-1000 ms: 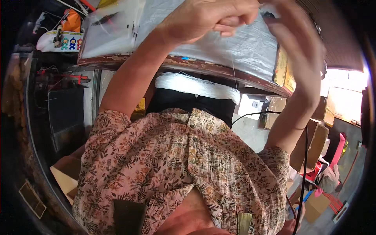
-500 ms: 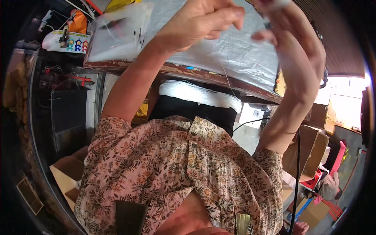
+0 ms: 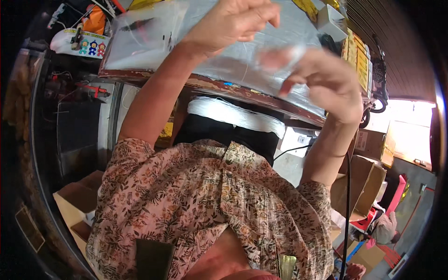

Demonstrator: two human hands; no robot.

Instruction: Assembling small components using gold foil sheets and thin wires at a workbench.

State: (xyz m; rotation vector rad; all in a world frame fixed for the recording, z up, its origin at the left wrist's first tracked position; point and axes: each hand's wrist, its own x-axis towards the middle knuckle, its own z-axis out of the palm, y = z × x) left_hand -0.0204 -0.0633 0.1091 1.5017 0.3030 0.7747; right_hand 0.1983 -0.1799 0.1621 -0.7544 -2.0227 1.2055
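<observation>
Over the plastic-covered worktable (image 3: 275, 32), my left hand (image 3: 231, 23) is raised with its fingers curled together. Whatever they pinch, if anything, is hidden. My right hand (image 3: 329, 81) is smeared by motion to the right of it, fingers bent, with a whitish patch near a fingertip. Whether it grips anything does not show. A thin pale strand (image 3: 245, 71) is faintly visible below the hands. Across my lap lies a thick bundle of white thread (image 3: 233, 116), over dark trousers.
At the far right of the table are a white box (image 3: 332, 22) and yellow printed boxes (image 3: 357, 53). Cardboard cartons (image 3: 366, 186) stand on my right, another carton (image 3: 81, 200) on my left. A black cable (image 3: 348, 210) hangs at the right. Another person (image 3: 386, 228) is at lower right.
My right hand has swung down and leftward from the upper right, closer to my left hand. The left hand has barely shifted. The white box at the far right has come into view.
</observation>
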